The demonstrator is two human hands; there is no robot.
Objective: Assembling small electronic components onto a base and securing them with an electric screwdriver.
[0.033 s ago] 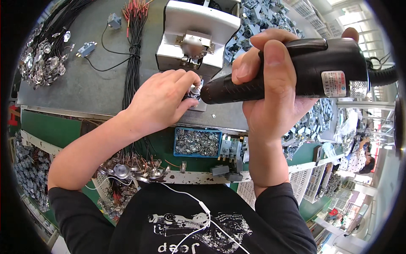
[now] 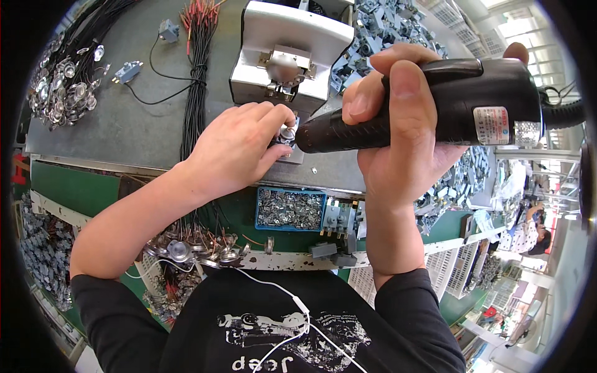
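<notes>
My right hand [image 2: 405, 127] is wrapped round a black electric screwdriver [image 2: 457, 99], held nearly level with its tapered nose pointing left. The nose ends right beside a small round metal part [image 2: 287, 134]. With thumb and forefinger my left hand [image 2: 233, 146] pinches that part, on a small grey block [image 2: 292, 158] at the bench's front edge. The screwdriver's bit and the contact point cannot be made out. Just beyond my left fingers stands a silver and black bench machine [image 2: 289, 34].
A bundle of black wires [image 2: 198, 81] lies left of the machine, by two grey switches [image 2: 127, 71]. Grey housings [image 2: 379, 28] are heaped to the right. Nearer me are a blue tray [image 2: 256, 211] of small metal pieces and round metal parts [image 2: 179, 251]. A person [image 2: 528, 233] is far right.
The screwdriver in my right hand has shifted very slightly to the right. My left hand has stayed in place.
</notes>
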